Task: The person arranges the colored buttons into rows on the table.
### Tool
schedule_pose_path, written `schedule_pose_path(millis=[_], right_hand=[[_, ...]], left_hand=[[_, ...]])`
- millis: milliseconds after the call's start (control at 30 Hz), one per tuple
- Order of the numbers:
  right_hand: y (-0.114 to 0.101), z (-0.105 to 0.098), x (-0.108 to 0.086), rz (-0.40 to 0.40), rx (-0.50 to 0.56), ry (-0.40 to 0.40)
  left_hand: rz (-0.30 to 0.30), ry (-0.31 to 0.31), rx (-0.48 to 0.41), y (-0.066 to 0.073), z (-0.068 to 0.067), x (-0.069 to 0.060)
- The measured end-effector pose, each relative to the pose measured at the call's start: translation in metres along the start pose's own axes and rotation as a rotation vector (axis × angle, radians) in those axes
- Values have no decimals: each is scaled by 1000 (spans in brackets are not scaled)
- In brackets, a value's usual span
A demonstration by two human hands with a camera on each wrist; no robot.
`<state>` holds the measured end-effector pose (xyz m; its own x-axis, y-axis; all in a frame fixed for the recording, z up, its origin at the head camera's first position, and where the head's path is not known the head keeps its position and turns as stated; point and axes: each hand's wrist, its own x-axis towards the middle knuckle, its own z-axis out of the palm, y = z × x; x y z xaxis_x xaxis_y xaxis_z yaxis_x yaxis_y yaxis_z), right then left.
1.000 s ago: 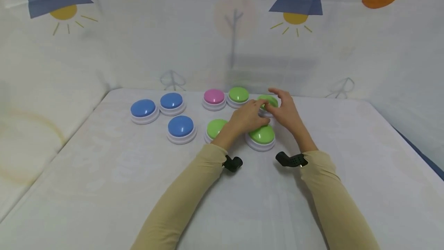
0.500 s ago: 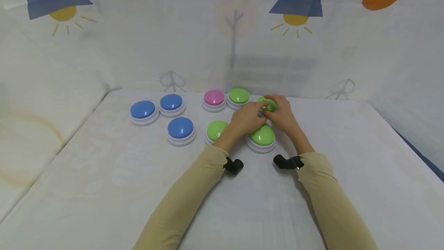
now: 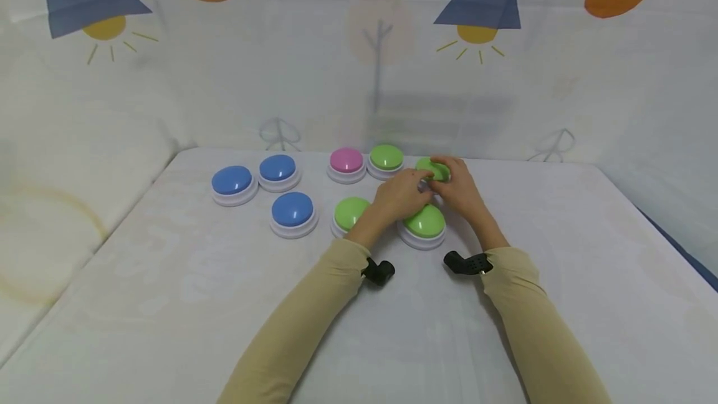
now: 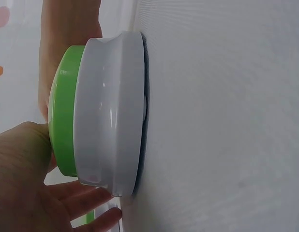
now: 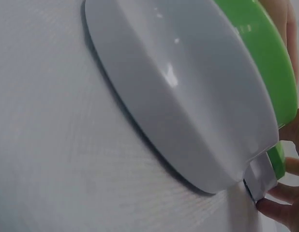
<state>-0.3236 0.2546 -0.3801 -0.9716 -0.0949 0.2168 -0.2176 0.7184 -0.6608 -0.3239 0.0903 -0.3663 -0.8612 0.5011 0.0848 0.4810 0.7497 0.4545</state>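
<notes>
A green button with a white base point(image 3: 440, 172) stands at the back right of the group, partly hidden by both hands. My left hand point(image 3: 399, 195) grips its left side with bent fingers, and my right hand point(image 3: 461, 191) holds its right side between fingers and thumb. Just in front is another green button point(image 3: 424, 222), below the left thumb. This nearer button point(image 4: 65, 111) fills much of the left wrist view, with left fingers point(image 4: 86, 200) beyond it. In the right wrist view, right fingers point(image 5: 280, 205) touch the farther button's white base point(image 5: 260, 176).
Left of the hands are a green button point(image 3: 350, 212), partly behind the left wrist, a pink button point(image 3: 346, 161) and another green one point(image 3: 386, 158). Several blue buttons point(image 3: 292, 209) stand farther left on the white-covered table point(image 3: 168, 304). A printed curtain point(image 3: 314, 67) hangs behind.
My right hand has moved slightly left, and its raised index finger has come down onto the back-right green button. My left hand has barely moved.
</notes>
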Motion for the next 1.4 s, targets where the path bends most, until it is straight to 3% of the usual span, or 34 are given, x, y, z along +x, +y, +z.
schedule_pose_path(millis=[1400], right_hand=[[-13, 1, -7, -6, -59, 65]], left_hand=[[-2, 49, -1, -2, -1, -6]])
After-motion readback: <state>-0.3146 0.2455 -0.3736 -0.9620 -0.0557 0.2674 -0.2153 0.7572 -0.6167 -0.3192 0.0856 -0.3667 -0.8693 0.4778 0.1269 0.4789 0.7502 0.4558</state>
